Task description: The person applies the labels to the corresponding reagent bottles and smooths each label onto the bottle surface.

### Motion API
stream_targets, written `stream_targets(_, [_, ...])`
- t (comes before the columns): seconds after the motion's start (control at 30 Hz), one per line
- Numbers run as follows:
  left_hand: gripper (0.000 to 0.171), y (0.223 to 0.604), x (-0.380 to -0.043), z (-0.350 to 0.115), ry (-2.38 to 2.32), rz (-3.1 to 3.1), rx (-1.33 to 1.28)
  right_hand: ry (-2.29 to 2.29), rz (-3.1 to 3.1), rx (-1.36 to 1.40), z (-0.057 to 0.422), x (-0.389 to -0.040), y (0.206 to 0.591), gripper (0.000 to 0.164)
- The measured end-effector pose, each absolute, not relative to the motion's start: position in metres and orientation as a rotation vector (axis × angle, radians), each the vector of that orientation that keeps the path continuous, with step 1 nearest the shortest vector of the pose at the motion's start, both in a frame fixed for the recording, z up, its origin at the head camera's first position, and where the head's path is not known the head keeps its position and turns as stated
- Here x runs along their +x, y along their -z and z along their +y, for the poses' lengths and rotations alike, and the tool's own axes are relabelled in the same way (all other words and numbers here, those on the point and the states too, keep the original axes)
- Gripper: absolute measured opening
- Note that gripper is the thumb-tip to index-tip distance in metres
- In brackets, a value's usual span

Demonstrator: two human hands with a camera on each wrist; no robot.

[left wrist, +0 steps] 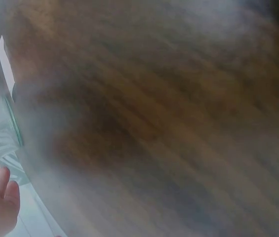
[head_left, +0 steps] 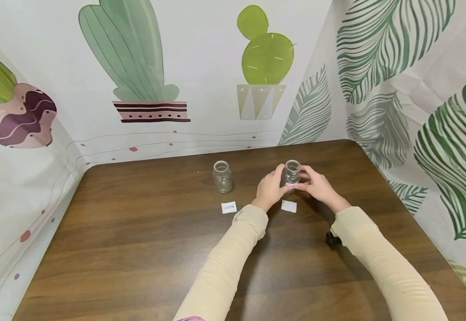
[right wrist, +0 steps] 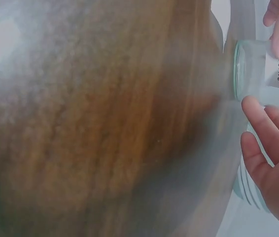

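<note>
Both hands are at a small clear glass jar (head_left: 292, 167) on the right side of the table. My left hand (head_left: 270, 189) holds it from the left, and my right hand (head_left: 319, 186) from the right, fingers around its sides. A white label (right wrist: 273, 69) with dark writing lies against the front of the jar, thumbs pressing over it. In the right wrist view the lower right-hand fingers (right wrist: 262, 123) extend loosely beside the jar's base. The left wrist view catches the jar (left wrist: 1, 123) between the hands at its left edge.
A second clear glass jar (head_left: 222, 177) stands to the left, with a white slip (head_left: 229, 207) bearing writing in front of it. Another white slip (head_left: 289, 206) lies before the held jar. The brown wooden table (head_left: 136, 240) meets patterned cloth walls behind and at the sides.
</note>
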State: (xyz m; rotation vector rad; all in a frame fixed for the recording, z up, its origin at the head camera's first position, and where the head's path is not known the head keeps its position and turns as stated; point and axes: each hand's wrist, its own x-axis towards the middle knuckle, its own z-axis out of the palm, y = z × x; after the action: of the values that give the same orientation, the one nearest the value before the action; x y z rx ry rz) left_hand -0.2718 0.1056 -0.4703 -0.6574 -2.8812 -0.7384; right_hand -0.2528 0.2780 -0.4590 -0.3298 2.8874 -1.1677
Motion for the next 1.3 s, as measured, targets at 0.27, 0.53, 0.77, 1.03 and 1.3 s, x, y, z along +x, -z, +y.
stream_targets(0.27, [0.072,0.467,-0.271,0.108,0.684,-2.901,-0.656,1.117,2.973,-0.348,0.278,-0.255,0.46,0.052])
stream_targets(0.53, [0.07,0.468,-0.272,0.107,0.648,-2.932,-0.674,1.068,2.996,-0.346,0.272,-0.253,0.464,0.057])
stream_targets(0.77, [0.068,0.468,-0.275,0.1,0.596,-2.895,-0.766,1.014,3.015,-0.396,0.273,-0.251,0.463,0.054])
stream_targets(1.03, [0.056,0.465,-0.278,0.094,0.632,-2.911,-0.836,1.128,2.888,-0.421,0.282,-0.248,0.464,0.047])
stream_targets(1.3, [0.049,0.462,-0.278,0.091,0.719,-2.885,-0.906,1.199,2.849,-0.426,0.288,-0.247,0.464,0.044])
